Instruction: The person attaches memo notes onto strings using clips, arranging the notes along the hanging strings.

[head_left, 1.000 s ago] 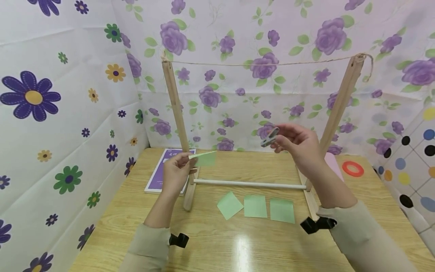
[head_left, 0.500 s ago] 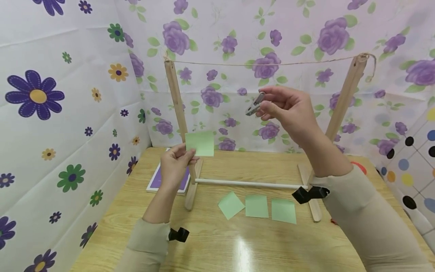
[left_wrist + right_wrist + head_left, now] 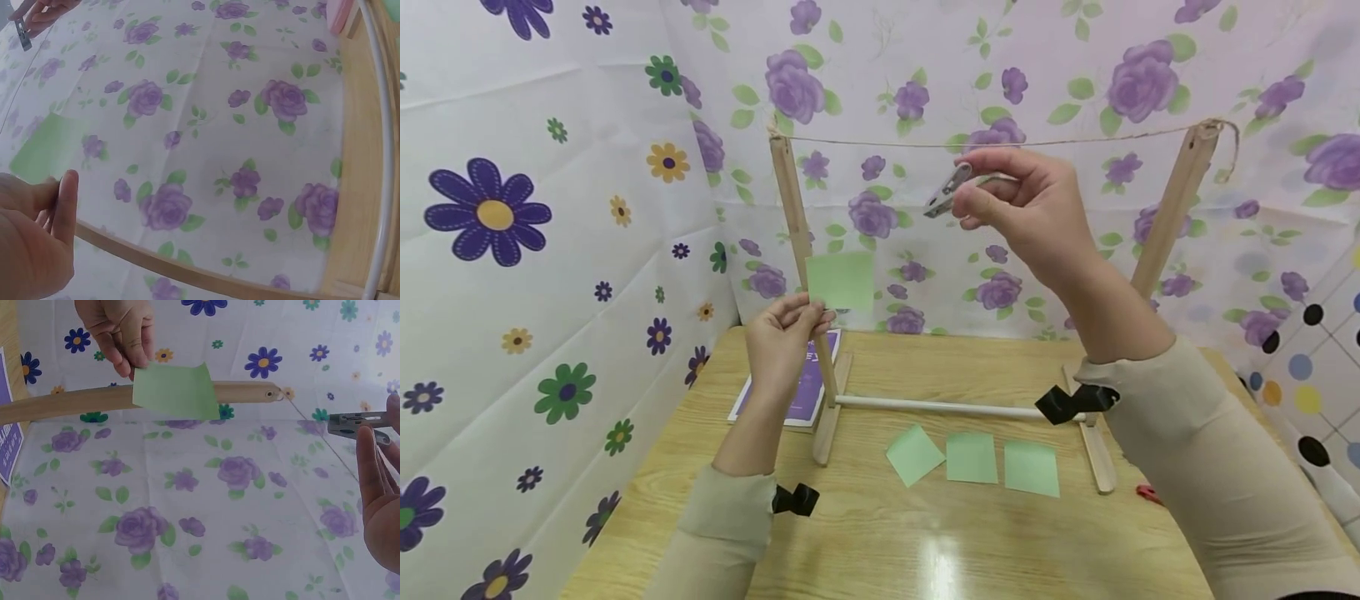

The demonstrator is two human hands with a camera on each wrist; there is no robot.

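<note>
My left hand (image 3: 784,337) pinches a green sticky note (image 3: 841,281) by its lower left corner, thumb in front. The note stands upright before the left wooden post (image 3: 792,196), below the string (image 3: 880,143). Higher up and to the right, my right hand (image 3: 1026,196) pinches a grey clothespin (image 3: 949,190) between thumb and fingers, its nose pointing left and down. In the right wrist view the clothespin (image 3: 357,424) lies close to the string, and the note (image 3: 175,391) overlaps the post. The left wrist view shows the note (image 3: 47,147) above my fingertips.
Three green sticky notes (image 3: 972,457) lie on the wooden table (image 3: 865,542) in front of the frame's white crossbar (image 3: 940,407). A purple and white booklet (image 3: 808,383) lies by the left foot. The right post (image 3: 1176,208) stands behind my right forearm.
Both hands have risen, the left with the note and the right with the clothespin. The right hand also shifted left. The note has turned from nearly edge-on to facing the head camera.
</note>
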